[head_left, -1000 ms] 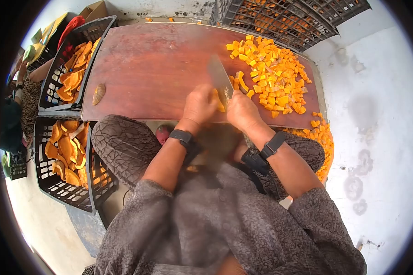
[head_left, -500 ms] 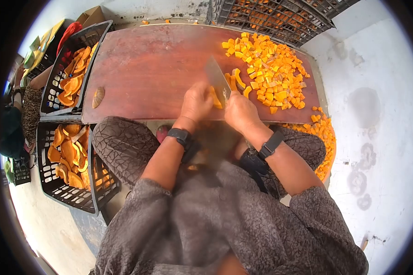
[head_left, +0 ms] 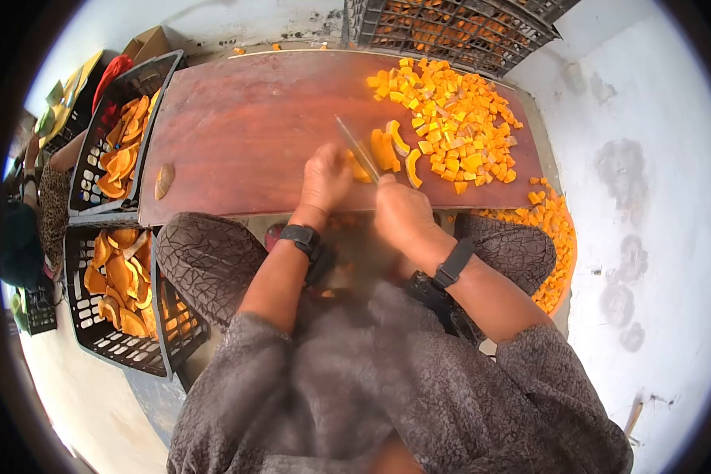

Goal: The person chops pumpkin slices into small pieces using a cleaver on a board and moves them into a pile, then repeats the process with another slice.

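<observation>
My right hand [head_left: 405, 217] is closed around the handle of a cleaver [head_left: 357, 148], whose blade points away from me over the red-brown board and shows nearly edge-on. My left hand [head_left: 326, 180] has its fingers curled against a piece of orange pumpkin [head_left: 360, 167] just left of the blade. On the blade's right side stand cut pumpkin slices [head_left: 385, 150], and a curved pumpkin strip [head_left: 412, 168] lies beyond them. A heap of pumpkin cubes [head_left: 468, 118] covers the right part of the board.
The wooden board [head_left: 237, 134] carries a small unpeeled piece [head_left: 164, 181] at left. Black crates of pumpkin pieces stand left, one behind [head_left: 95, 207] and one nearer [head_left: 122, 359]. More cubes [head_left: 558, 237] lie low at right. Stacked crates [head_left: 450, 39] stand behind. A person [head_left: 54, 205] is at far left.
The cleaver blade has turned from showing its flat side to nearly edge-on and shifted left. More slices now stand right of it. The whole view has shifted slightly.
</observation>
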The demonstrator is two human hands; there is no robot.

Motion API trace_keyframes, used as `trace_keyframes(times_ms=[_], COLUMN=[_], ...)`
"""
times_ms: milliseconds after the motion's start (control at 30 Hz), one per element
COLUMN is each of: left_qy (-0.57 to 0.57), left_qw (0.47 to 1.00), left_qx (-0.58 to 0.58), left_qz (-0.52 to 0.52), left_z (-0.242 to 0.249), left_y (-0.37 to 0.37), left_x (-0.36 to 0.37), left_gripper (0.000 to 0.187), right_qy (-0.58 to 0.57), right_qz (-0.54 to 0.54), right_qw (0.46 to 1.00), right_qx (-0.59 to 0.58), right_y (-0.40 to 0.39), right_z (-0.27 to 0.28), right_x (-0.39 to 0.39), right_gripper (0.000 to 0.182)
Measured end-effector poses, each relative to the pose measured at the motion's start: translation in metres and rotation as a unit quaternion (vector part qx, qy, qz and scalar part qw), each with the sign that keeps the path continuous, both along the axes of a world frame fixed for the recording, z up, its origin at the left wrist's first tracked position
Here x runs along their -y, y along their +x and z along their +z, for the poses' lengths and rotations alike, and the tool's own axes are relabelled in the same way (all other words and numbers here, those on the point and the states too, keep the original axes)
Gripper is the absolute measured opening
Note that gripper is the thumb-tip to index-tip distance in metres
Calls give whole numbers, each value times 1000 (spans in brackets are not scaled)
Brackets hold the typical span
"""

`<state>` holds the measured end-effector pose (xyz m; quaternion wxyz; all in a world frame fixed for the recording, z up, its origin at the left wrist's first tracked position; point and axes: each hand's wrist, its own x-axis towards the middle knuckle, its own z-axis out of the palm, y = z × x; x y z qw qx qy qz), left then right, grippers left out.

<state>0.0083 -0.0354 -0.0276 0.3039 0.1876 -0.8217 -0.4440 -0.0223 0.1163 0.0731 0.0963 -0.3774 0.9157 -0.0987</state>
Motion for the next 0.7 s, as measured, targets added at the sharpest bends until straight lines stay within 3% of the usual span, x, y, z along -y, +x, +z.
trace_keyframes(times_ms=[167,433,567,633,700], left_qy=[6,-103,-95,-47,-11], left_qw=[1000,993,995,994,997], left_qx=[-21,-60,-20,19,5], left_qz=[8,24,-15,-100,-74], left_z=[-5,-9,7,10,9], left_y=[-4,-4,1,6,7], left_x=[4,4,0,-5,1], left_gripper=[9,11,10,10,11], right_qy=[5,45,-1,-9,5], right_qz=[-4,-27,-21,-8,-43], right_qw=[1000,998,1000,1000,999], right_qx=[0,42,19,10,3], right_y=[-2,5,-9,-21,-29], right_z=[4,20,4,-1,-6], right_x=[3,-10,7,22,28], right_gripper=[13,10,12,14,15])
